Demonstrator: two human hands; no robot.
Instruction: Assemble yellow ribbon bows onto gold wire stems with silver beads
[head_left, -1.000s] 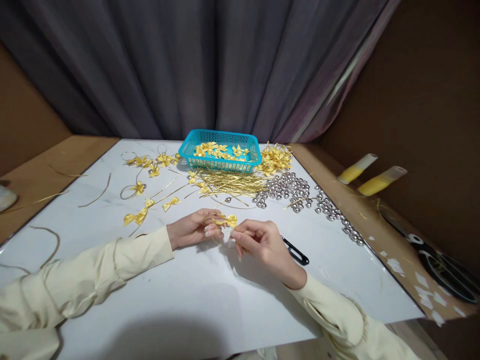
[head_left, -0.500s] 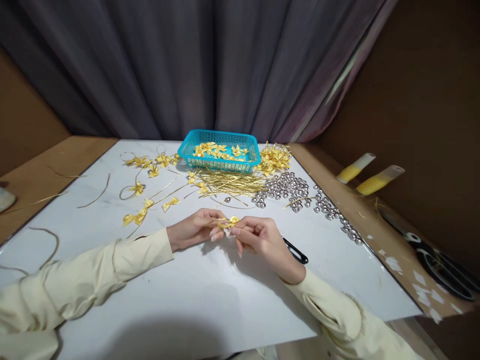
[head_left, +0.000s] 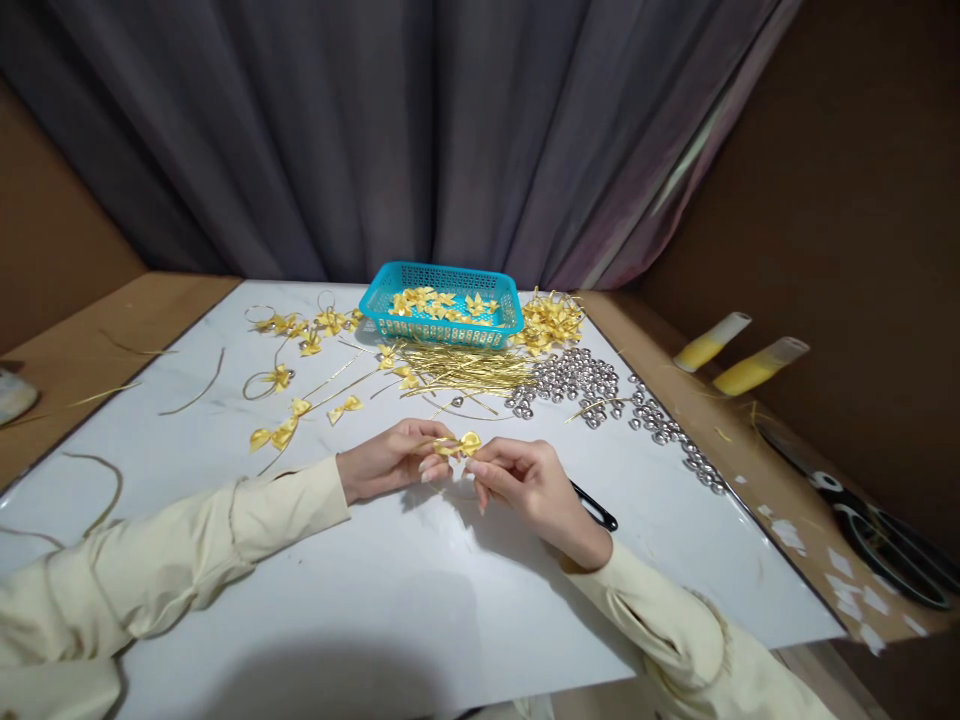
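My left hand (head_left: 390, 460) and my right hand (head_left: 525, 482) meet fingertip to fingertip over the white board (head_left: 420, 590). Both pinch one small yellow ribbon bow (head_left: 460, 446) with a thin gold wire through it. The bow sits just above the board, partly hidden by my fingers. Cream sleeves cover both forearms.
A turquoise basket (head_left: 442, 300) of yellow bows stands at the back. In front of it lie gold wire pieces (head_left: 461, 368), silver bells (head_left: 592, 380) and loose bows (head_left: 300, 345). A black tool (head_left: 596, 507) lies behind my right wrist. Scissors (head_left: 877, 525) and two yellow tubes (head_left: 739, 355) rest on the right ledge.
My hands have closed in around the bow and turned it slightly; the bow now sits tighter between my fingertips. Everything on the board stays where it was.
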